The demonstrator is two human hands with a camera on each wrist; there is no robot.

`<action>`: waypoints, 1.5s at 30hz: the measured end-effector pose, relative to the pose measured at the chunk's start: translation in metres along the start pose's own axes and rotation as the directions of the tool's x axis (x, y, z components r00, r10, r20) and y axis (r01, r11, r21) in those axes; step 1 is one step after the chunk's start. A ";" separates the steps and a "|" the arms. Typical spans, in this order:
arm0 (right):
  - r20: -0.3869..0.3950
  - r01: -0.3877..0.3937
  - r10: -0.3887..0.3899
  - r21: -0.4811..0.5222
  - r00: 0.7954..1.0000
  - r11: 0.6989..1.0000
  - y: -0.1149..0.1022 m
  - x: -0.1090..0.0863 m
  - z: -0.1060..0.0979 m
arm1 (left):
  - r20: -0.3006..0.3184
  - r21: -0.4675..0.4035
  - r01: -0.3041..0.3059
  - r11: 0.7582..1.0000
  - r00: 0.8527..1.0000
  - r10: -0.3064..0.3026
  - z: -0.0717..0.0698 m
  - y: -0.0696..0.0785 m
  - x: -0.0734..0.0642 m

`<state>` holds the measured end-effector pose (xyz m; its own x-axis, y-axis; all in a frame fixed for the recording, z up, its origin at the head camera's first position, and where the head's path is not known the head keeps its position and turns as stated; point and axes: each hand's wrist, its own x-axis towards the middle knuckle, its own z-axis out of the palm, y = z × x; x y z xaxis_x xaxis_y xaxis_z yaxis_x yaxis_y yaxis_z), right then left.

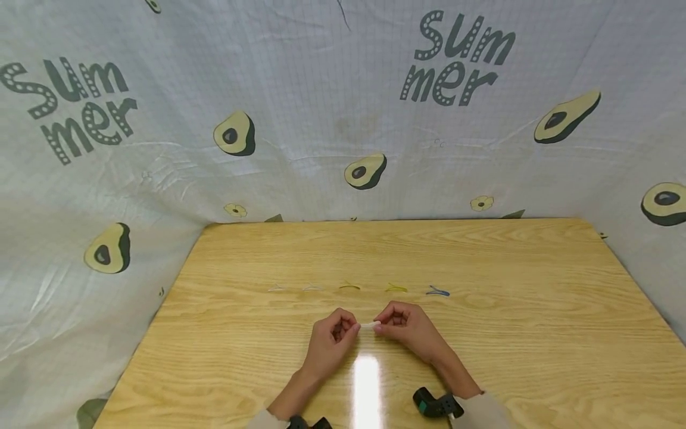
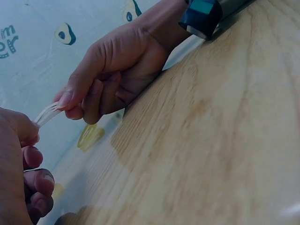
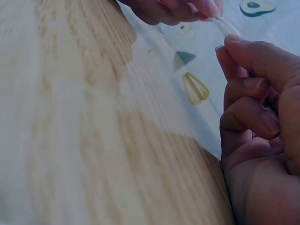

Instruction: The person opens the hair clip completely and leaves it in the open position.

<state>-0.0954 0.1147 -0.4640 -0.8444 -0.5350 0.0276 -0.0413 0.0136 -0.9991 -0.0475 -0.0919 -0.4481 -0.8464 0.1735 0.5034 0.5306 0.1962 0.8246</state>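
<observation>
Between my two hands stretches a slim white snap hair clip [image 1: 368, 325], above the front middle of the wooden table. My left hand [image 1: 328, 341] pinches one end between thumb and forefinger. The other end sits between the thumb and forefinger of my right hand [image 1: 411, 329]. The remaining fingers of both hands are curled in. In the left wrist view the clip [image 2: 48, 113] shows thin parallel strips, its ends covered by fingertips. Beyond the hands lies a row of open clips: two whitish ones, a dull yellow clip [image 1: 349, 286], a yellow-green clip [image 1: 396, 288] and a blue clip [image 1: 438, 291].
The wood-grain table [image 1: 214, 333] spreads out on both sides of the hands. Behind and beside it hangs a pale cloth [image 1: 300, 119] printed with avocados and lettering. A black wrist camera [image 1: 436, 405] is strapped on the right wrist. Light reflects off the tabletop near the front.
</observation>
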 end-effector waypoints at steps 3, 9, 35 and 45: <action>-0.010 0.000 0.000 0.000 1.000 1.000 -0.012 -0.001 0.003 | 0.007 0.014 0.010 1.000 1.000 -0.010 -0.001 -0.001 0.002; -0.028 -0.019 0.018 -0.038 0.999 0.999 -0.011 -0.002 0.005 | 0.021 0.036 0.047 0.998 0.999 -0.047 -0.001 -0.001 0.001; -0.057 0.000 -0.003 -0.049 0.998 0.999 0.007 0.003 0.003 | 0.001 0.045 0.034 0.998 0.999 -0.034 -0.001 0.000 0.002; -0.102 0.000 -0.013 -0.127 0.995 0.992 -0.018 -0.001 0.010 | -0.012 0.115 0.043 0.992 0.999 -0.042 0.002 0.000 0.003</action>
<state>-0.0880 0.1062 -0.4466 -0.8939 -0.4460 0.0443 -0.1093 0.1209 -0.9866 -0.0502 -0.0898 -0.4470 -0.8685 0.1533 0.4714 0.4951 0.3130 0.8105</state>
